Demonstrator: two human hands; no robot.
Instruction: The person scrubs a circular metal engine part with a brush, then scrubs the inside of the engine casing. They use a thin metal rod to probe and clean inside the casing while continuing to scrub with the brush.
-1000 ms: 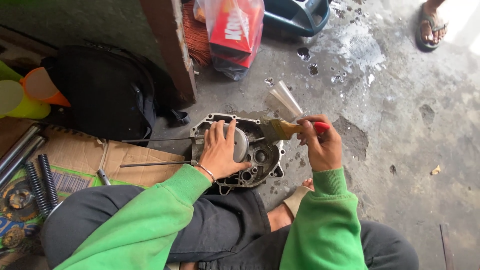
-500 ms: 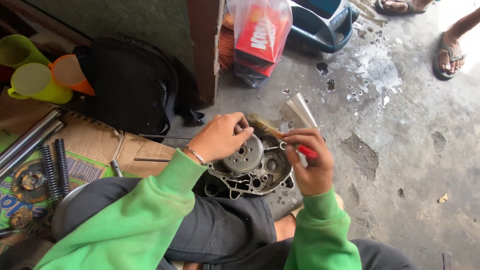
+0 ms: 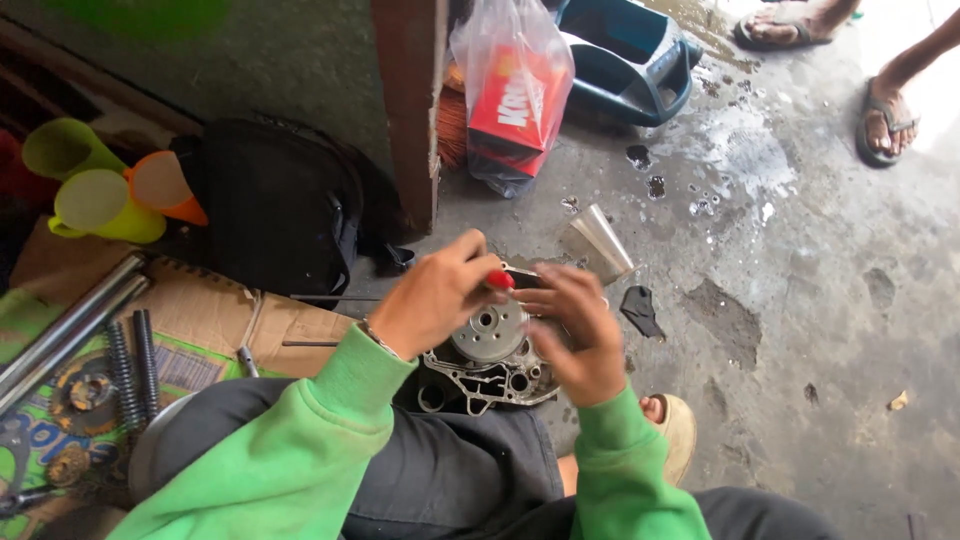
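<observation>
Engine casing (image 3: pixel 487 365) below both hands; left grip (image 3: pixel 432 300) pinches red-tipped tool (image 3: pixel 499 280); right grip (image 3: pixel 575 335) unclear.

A grey metal engine case (image 3: pixel 487 372) lies flat on the concrete floor, just above the person's lap, its open side up and its ribbed, lobed rim showing at the lower edge. A round, pale metal hub (image 3: pixel 490 333) with a dark centre hole sits in its upper half, face up. At one o'clock from the hub, a small red-tipped tool (image 3: pixel 500 280) is pinched in fingers, close above the case's top edge.
</observation>
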